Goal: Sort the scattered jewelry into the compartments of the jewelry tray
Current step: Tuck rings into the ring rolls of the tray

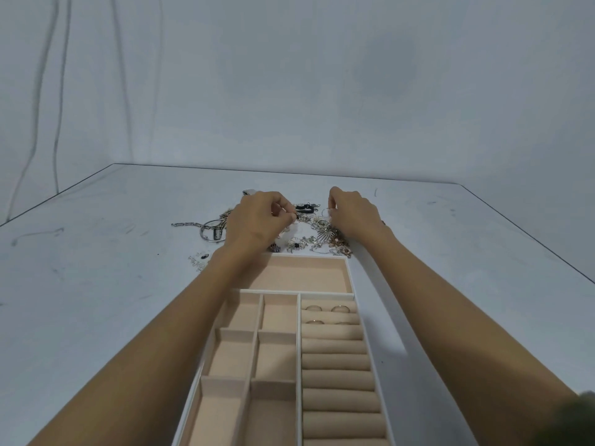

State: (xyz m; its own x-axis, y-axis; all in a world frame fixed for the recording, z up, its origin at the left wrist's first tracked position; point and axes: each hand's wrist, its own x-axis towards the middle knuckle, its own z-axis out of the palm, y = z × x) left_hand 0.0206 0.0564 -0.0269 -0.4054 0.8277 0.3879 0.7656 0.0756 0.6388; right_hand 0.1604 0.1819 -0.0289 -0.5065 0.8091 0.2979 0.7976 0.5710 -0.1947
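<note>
Both arms reach out past the far end of the jewelry tray [302, 275], with the hands apart from each other and low over the scattered pieces. The left hand [257, 217] has its fingers curled in, thumb and forefinger pinching a small piece [293, 216], dark and too tiny to name. The right hand [351, 214] is bunched the same way, its fingertips closed on what looks like a thin hoop [328, 210].

Between and under the hands, just beyond the tray's far edge, lies the jewelry pile [318, 235], a tangle of silver and rose-coloured bits resting on the table [96, 268] and not in any compartment. A black band [304, 207] sits on the far side of that heap. Out from the tray's far left corner there is a round silver bangle [211, 233] with a length of chain [183, 224] beside it. Nearer that corner are a few clear bits [198, 262].

The tray itself is white-rimmed and lined in pale pink. It has one wide compartment at its far end, small square ones down its left side and ring rolls [338, 362] down its right. A few rings [314, 308] are tucked into the farthest rolls.

Beyond the table stands a plain pale wall [289, 75], with cables [61, 91] hanging down it off to the left of the tray.
</note>
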